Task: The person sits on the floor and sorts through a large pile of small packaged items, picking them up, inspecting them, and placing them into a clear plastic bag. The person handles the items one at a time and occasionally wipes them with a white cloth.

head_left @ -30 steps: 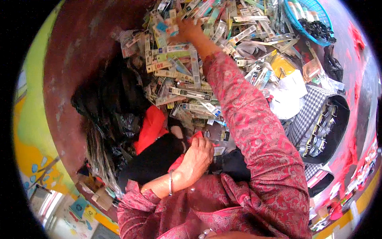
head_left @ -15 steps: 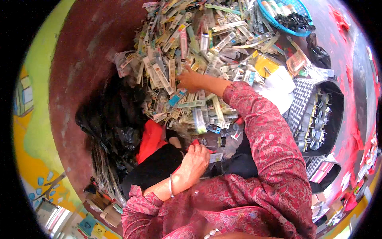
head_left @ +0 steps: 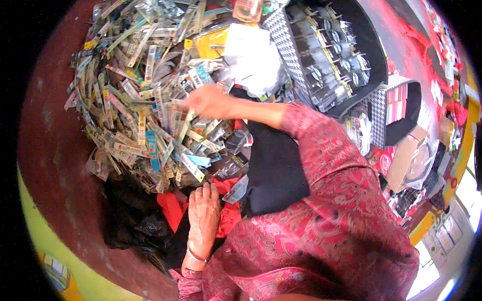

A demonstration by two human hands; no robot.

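A large heap of long, narrow plastic packets with paper labels (head_left: 128,148) spreads over the left and middle. My right hand (head_left: 206,102) reaches over the heap's right side; its fingers are blurred among the packets, so a hold cannot be made out. Nearer my body, my left hand (head_left: 204,215) rests back up with fingers bent and pressed together. Its fingertips are tucked out of sight beside a red cloth or bag (head_left: 229,216), and what they hold is hidden. A pale blue-grey packet (head_left: 236,189) lies just right of that hand.
Black plastic bags (head_left: 133,213) lie at lower left. Beyond my right arm are white sheets (head_left: 249,57), a yellow packet (head_left: 211,44) and a houndstooth box (head_left: 326,65) holding rows of small clear packs. A smaller patterned box (head_left: 396,108) and a cardboard piece (head_left: 404,158) stand at right.
The view has swung to the right, so the heap sits further left and more boxes show. My right hand is now over the heap's nearer right side; my left hand stays near the red material.
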